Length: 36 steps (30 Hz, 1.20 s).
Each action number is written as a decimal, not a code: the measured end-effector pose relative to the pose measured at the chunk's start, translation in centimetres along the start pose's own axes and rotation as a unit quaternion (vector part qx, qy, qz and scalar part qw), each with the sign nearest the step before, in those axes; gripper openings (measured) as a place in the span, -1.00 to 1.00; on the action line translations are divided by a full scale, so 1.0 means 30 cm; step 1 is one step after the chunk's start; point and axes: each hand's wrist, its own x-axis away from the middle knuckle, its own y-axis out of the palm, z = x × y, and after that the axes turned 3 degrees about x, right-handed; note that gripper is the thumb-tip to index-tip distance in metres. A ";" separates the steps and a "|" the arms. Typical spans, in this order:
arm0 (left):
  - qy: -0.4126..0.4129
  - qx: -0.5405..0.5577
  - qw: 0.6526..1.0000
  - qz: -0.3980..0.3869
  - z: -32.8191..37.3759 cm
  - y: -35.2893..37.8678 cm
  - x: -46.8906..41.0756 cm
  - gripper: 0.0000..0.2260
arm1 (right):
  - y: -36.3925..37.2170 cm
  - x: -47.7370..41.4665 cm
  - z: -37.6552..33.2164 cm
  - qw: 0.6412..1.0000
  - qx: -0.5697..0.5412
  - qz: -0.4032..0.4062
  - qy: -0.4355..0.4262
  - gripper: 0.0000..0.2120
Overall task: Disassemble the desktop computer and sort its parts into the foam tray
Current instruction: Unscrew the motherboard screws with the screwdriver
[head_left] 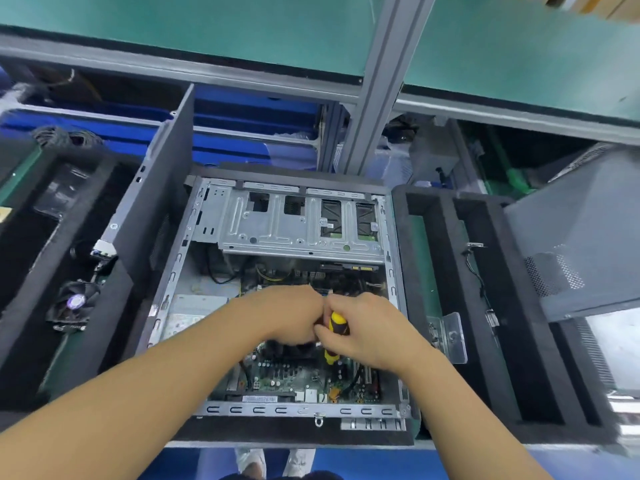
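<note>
**Two hands inside the open computer**

The desktop computer [301,226] lies open on the bench, between the left foam tray [31,282] and the right foam tray [401,244]. Our right hand [367,330] grips a yellow and black screwdriver [337,323] over the green motherboard [287,375]. Our left hand [287,317] is curled just beside it, and we cannot tell if it holds anything. A small fan [74,303] sits in the left foam tray.

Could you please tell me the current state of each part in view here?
computer case: open, side panel off.
drive cage: mounted in case.
motherboard: installed.
screwdriver: upright, gripped by right hand.
left hand: curled beside screwdriver, grip unclear.
fan: out, lying in left foam tray.
</note>
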 end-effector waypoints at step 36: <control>0.036 -0.237 0.971 0.028 0.096 0.233 -0.220 -0.88 | -0.026 0.187 0.038 0.992 0.111 -0.052 0.016 -0.80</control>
